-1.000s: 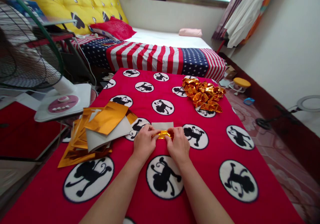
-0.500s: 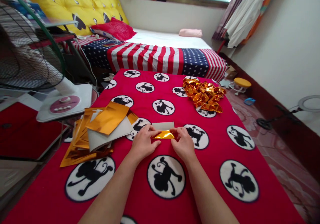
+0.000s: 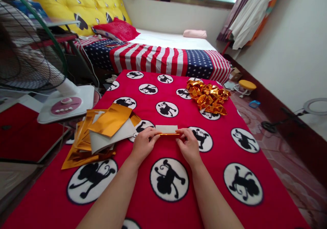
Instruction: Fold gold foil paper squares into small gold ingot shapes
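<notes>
A small folded sheet of gold foil paper [image 3: 166,129], white side up with a thin gold edge toward me, lies on the red monkey-print blanket [image 3: 219,161]. My left hand [image 3: 143,144] pinches its left end. My right hand [image 3: 188,144] pinches its right end. Both hands rest on the blanket with fingers closed on the paper. A loose stack of gold and white foil sheets [image 3: 102,132] lies just left of my left hand. A pile of folded gold foil pieces [image 3: 208,96] sits farther off to the right.
A standing fan [image 3: 33,51] with its white base [image 3: 66,103] is at the left edge. Beyond the blanket is a bed with a stars-and-stripes cover [image 3: 163,57]. A yellow stool [image 3: 246,85] and a ring light [image 3: 314,107] stand on the floor at right.
The gold flap that lay facing up between my hands has been folded over; only a thin gold edge shows under the white side. My hands have moved slightly apart toward the paper's ends.
</notes>
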### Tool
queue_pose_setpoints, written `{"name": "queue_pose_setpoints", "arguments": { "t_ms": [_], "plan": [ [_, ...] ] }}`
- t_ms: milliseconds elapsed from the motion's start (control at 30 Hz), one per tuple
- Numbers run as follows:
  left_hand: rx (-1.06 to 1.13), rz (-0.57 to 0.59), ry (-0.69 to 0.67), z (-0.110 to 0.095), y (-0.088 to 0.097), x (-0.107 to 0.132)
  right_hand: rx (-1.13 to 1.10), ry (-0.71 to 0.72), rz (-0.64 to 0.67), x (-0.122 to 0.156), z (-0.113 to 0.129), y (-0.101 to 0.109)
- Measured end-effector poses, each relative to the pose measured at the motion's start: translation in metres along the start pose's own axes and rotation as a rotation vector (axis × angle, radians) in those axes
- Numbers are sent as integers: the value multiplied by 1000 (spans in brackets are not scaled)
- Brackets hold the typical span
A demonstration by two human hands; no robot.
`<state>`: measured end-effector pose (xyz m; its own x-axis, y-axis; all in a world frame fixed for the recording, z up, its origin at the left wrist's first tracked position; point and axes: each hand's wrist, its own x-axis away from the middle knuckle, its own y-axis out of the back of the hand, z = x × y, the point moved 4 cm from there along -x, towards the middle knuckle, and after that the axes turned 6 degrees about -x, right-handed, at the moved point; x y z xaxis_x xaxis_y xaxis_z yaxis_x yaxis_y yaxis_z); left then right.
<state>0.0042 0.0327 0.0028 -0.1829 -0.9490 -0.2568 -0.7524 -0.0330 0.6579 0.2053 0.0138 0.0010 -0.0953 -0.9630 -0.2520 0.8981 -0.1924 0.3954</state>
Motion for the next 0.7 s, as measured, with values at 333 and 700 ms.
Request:
{"name": "queue_pose_setpoints", "arguments": {
  "t_ms": [333,700],
  "plan": [
    [136,-174,15,6,4,-3,-179,29,-93,-1,4,-1],
    [204,-200,170,9,4,-4,-199,4,-53,1,10,-1]
  ]
}}
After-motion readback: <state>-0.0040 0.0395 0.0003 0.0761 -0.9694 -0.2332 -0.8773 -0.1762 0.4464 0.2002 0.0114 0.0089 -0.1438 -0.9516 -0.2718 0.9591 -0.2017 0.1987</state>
